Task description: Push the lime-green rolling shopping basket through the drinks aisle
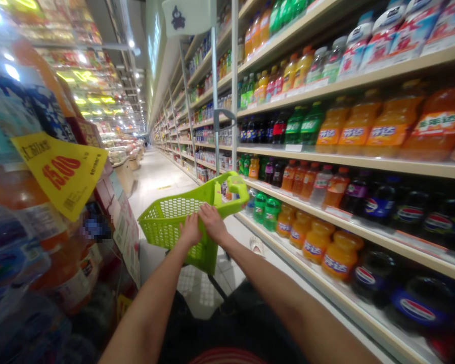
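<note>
- Stage: I judge hand placement on the green shopping cart (208, 254) done; what remains is not shown. Cart stands in the aisle.
- Hands: I have the left hand (191, 229) and right hand (213, 222) together on its near edge; finger closure indeterminate.
- Labels: yellow price sign (62, 169), "15.00"; orange soda bottles (387, 124), "芬达"; dark bottles (420, 303), Pepsi emblems.

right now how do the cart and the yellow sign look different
The cart is bright green, while the sign is yellow with a red 15.00 printed on it. The cart is a deep basket with walls full of holes; the sign is a flat sheet. The left hand and right hand are on the cart; neither touches the sign. Both are brightly coloured.
</note>
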Available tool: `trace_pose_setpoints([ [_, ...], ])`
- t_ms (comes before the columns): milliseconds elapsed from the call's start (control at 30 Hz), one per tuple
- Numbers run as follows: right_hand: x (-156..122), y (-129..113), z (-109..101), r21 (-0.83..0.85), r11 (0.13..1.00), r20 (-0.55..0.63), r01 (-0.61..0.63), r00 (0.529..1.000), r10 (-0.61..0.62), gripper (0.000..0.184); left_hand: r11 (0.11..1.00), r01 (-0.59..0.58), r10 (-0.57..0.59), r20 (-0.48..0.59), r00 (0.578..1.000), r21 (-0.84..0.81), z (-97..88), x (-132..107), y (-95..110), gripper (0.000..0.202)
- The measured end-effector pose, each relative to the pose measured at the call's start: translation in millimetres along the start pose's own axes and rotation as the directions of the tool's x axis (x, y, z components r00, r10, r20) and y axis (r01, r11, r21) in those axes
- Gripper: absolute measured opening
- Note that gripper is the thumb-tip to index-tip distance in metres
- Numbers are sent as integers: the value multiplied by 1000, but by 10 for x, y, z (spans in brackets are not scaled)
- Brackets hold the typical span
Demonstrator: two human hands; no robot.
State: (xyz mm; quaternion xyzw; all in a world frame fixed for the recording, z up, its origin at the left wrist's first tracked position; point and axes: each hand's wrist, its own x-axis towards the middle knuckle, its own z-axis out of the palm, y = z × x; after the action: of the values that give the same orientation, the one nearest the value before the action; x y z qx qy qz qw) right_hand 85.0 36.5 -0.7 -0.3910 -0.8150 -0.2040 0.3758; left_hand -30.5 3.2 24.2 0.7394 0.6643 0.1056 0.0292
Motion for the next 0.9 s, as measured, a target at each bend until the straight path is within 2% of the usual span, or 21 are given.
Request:
trace_pose_setpoints([
  [100, 8, 22, -31, 9, 1000, -1, 8, 1000, -8, 38, 1000, -12, 12, -3, 1000, -9, -1, 9, -24, 75],
  [267, -4, 207, -180, -10, 993, -61, -116, 992, 115, 42, 997, -30, 28, -25, 999, -72, 18, 8, -40, 74],
  [333, -14, 204, -181, 11, 995, -52, -99, 994, 100, 42, 983, -25, 14, -63, 998, -182, 30, -6, -12, 73],
  [400, -26, 147, -154, 55, 995, -56, -80, 995, 83, 42, 909, -40, -26, -152, 988, -415, 47, -31, 51, 68],
  [433, -32, 108, -139, 84, 993, -72, -86, 993, 92, 43, 817, -61, -65, -196, 978, -573, 55, -48, 97, 63],
  [467, -41, 66, -128, 116, 988, -98, -102, 989, 114, 44, 669, -83, -112, -210, 971, -739, 61, -68, 152, 56],
  [500, -52, 26, -123, 151, 981, -128, -124, 981, 144, 44, 456, -84, -154, -171, 973, -886, 64, -91, 213, 48],
  [533, -69, -10, -125, 185, 972, -157, -145, 972, 174, 44, 207, -51, -166, -86, 982, -977, 63, -115, 275, 40],
  [567, -94, -39, -135, 217, 963, -178, -157, 964, 197, 43, -16, 4, -144, 6, 990, -1000, 57, -141, 335, 34],
  [600, -127, -61, -152, 241, 958, -190, -158, 960, 206, 43, -190, 59, -103, 79, 991, -980, 49, -167, 388, 31],
  [633, -172, -75, -176, 251, 956, -190, -151, 961, 201, 43, -308, 104, -59, 129, 990, -946, 39, -192, 430, 31],
  [700, -291, -86, -240, 228, 966, -160, -124, 974, 162, 44, -417, 163, -2, 180, 984, -894, 30, -236, 472, 28],
  [767, -439, -81, -314, 171, 982, -89, -79, 992, 95, 45, -460, 227, 28, 242, 970, -859, 52, -269, 462, 22],
  [900, -716, -63, -417, 92, 995, 67, 40, 997, -47, 64, -400, 374, 41, 392, 919, -836, 173, -312, 366, 15],
])
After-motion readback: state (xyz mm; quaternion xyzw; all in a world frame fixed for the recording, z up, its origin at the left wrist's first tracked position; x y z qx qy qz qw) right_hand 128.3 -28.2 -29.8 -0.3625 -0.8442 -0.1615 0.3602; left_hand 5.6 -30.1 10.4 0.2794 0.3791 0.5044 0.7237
